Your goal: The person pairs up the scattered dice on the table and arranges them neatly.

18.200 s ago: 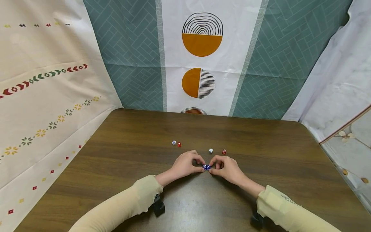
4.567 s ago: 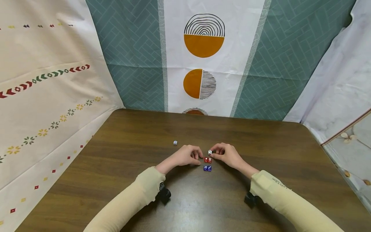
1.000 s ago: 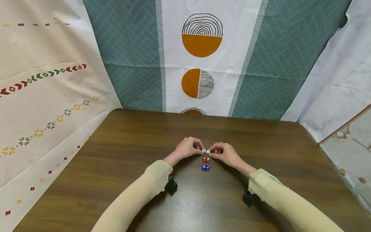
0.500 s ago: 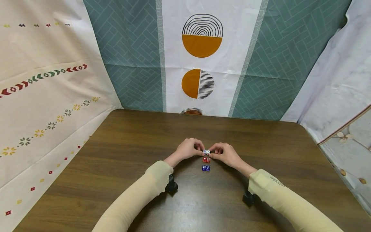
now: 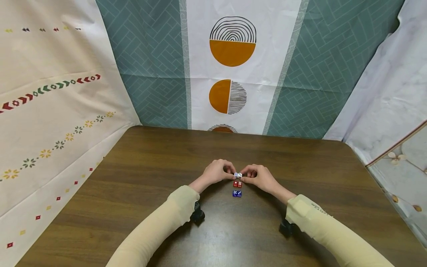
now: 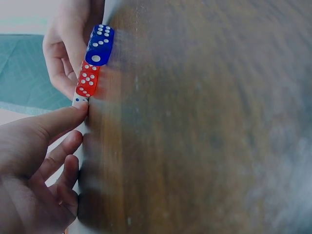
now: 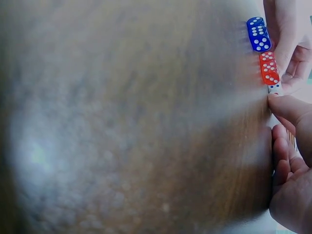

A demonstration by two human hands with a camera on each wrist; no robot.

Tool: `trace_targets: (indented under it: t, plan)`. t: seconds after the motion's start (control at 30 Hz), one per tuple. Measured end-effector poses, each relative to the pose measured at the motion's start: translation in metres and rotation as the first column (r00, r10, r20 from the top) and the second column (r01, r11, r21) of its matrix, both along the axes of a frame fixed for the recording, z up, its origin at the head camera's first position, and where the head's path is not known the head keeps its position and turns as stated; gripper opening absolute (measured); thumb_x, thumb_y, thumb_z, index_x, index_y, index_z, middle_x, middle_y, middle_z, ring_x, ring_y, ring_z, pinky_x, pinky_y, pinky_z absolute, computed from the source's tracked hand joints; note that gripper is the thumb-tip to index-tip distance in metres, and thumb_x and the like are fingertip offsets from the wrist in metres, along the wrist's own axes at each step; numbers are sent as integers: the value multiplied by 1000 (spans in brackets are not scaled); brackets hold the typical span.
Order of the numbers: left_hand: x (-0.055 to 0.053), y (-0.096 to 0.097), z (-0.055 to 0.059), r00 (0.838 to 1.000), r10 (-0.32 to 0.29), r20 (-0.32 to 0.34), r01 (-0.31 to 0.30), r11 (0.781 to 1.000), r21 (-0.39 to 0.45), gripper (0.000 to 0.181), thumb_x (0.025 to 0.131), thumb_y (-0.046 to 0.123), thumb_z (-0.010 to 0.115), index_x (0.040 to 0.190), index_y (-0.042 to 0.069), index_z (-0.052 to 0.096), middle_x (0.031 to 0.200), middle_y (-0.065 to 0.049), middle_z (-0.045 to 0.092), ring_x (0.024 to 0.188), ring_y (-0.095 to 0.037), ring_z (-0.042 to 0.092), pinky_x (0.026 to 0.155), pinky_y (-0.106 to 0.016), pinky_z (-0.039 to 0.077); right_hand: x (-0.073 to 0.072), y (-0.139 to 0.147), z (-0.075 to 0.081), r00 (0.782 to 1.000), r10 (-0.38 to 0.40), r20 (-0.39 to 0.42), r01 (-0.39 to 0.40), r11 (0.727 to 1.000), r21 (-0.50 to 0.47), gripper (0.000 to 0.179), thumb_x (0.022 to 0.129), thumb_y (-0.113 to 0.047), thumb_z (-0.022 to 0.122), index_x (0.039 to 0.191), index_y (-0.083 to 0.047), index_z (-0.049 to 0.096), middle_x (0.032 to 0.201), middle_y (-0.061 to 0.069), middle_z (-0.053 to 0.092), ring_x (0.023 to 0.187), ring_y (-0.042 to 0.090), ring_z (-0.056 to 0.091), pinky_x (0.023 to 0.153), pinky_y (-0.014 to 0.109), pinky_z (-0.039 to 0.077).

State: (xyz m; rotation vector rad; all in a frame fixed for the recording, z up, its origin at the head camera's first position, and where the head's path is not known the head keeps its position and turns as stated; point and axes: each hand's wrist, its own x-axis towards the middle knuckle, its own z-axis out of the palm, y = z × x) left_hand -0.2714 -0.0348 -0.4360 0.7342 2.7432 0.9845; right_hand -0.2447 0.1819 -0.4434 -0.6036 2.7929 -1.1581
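Two white dice sit side by side at the middle of the table in the head view. My left hand (image 5: 215,171) pinches the left white die (image 5: 236,175) between thumb and finger. From the other side, my right hand (image 5: 261,176) pinches the right white die (image 5: 240,175). A touching pair of red dice (image 5: 237,184) lies just nearer to me, and a pair of blue dice (image 5: 237,193) lies nearer still. In both wrist views the blue dice (image 6: 100,45) and red dice (image 7: 269,68) partly hide the white ones.
The brown wooden table (image 5: 160,155) reaches back to a green and white patterned cloth (image 5: 153,74). Cream cloth (image 5: 60,122) hangs at the left, and pale marbled cloth (image 5: 383,104) at the right. Black wrist cameras sit under both sleeves.
The red and white dice, scattered earlier, now stand paired behind the blue pair. Within the last second my left hand moved its white die rightward against the other; since then both hands stay nearly still.
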Motion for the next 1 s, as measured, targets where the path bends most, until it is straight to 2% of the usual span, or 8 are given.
trace_targets:
  t: [0.37,0.77,1.0]
  plan:
    - [-1,1,0,1000,3,-19,-3,1000,-4,9,84,28,79,90,22,75,74,8,61,64,-7,50,57,-21,36,-1,1,1,1000,18,4,-18,1000,-3,14,86,-21,76,100,-19,75,78,-1,59,68,13,49,62,24,41]
    - [-1,0,-1,1000,4,-9,-4,1000,-4,11,83,27,80,91,21,75,73,8,60,61,-6,49,56,-22,35,-1,1,2,1000,23,-2,-23,1000,8,15,86,-20,77,101,-19,75,77,-1,59,66,11,49,59,23,40]
    - [1,-5,-1,999,-34,-6,34,999,12,19,84,24,79,102,16,73,73,5,60,63,-7,49,61,-22,38,1,7,4,998,53,19,-54,998,28,26,86,-18,76,112,-15,72,81,-1,60,70,12,51,62,23,42]
